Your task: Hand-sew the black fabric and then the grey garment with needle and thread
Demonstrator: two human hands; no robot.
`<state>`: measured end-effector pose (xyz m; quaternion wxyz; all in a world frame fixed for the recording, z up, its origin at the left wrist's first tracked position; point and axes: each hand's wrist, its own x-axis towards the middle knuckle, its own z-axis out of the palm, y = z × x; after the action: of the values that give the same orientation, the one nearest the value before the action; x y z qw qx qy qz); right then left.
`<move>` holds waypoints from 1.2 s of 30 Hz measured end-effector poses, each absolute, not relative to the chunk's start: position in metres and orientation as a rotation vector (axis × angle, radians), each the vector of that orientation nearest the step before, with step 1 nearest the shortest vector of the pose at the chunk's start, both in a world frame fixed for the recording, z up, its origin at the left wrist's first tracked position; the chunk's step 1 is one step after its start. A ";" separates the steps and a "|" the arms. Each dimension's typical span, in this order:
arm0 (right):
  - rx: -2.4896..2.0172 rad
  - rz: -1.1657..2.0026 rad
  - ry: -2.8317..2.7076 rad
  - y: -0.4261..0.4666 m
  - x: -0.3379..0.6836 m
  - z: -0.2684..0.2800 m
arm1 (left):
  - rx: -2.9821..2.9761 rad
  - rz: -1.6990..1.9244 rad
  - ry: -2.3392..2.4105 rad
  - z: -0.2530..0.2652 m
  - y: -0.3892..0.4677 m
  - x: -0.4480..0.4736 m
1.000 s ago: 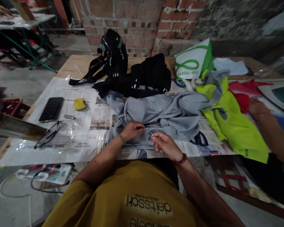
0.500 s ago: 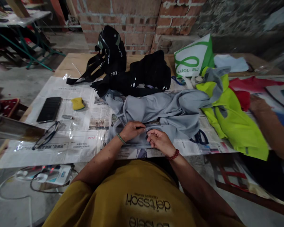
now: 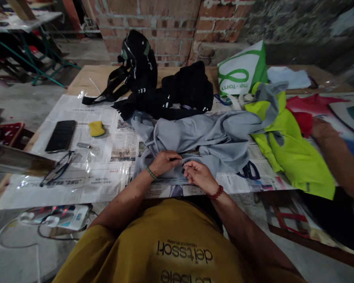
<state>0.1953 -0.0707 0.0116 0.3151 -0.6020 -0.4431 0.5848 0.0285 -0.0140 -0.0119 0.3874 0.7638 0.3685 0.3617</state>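
Our right grip [image 3: 201, 177] pinches a needle [image 3: 185, 164]. Just beside it, our left grip [image 3: 164, 163] rests on the grey garment [image 3: 179, 133], spread beneath and beyond both; whether that left grip is closed, we cannot tell.

Green-and-white bag [image 3: 238, 67], beyond our right hand [image 3: 199, 173]: we read "me·Tom", inverted.
Mustard-yellow fabric shirt [image 3: 141, 243], below that hand: roughly "deitssori", inverted.

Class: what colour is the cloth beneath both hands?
The cloth is grey, best seen in the head view.
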 end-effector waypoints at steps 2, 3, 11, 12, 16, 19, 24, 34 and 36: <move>-1.590 1.536 -1.161 -0.071 0.195 0.011 | 1.949 0.922 0.927 -0.012 -0.014 0.028; -1.593 1.532 -1.158 -0.071 0.195 0.011 | 1.954 0.921 0.917 -0.013 -0.014 0.028; -1.551 1.416 -1.205 -0.067 0.192 0.000 | 2.068 0.902 0.778 -0.017 -0.014 0.030; -1.547 1.403 -1.207 -0.066 0.192 -0.002 | 2.086 0.897 0.764 -0.017 -0.014 0.030; -1.535 1.419 -1.174 -0.065 0.190 -0.003 | 2.122 0.889 0.761 -0.017 -0.013 0.030; -1.480 1.455 -1.115 -0.068 0.192 -0.001 | 2.098 0.911 0.794 -0.017 -0.013 0.030; -1.449 1.391 -1.063 -0.068 0.192 -0.004 | 2.047 0.926 0.832 -0.018 -0.014 0.031; -1.618 1.250 -1.317 -0.064 0.199 0.010 | 1.969 0.900 0.858 -0.020 -0.012 0.030; -1.645 1.027 -1.489 -0.066 0.212 0.021 | 1.980 0.894 0.860 -0.022 -0.012 0.031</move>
<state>0.2119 -0.0658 0.0209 0.3413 -0.6323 -0.5725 0.3949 0.0307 -0.0118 -0.0217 0.3919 0.7796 0.3386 0.3522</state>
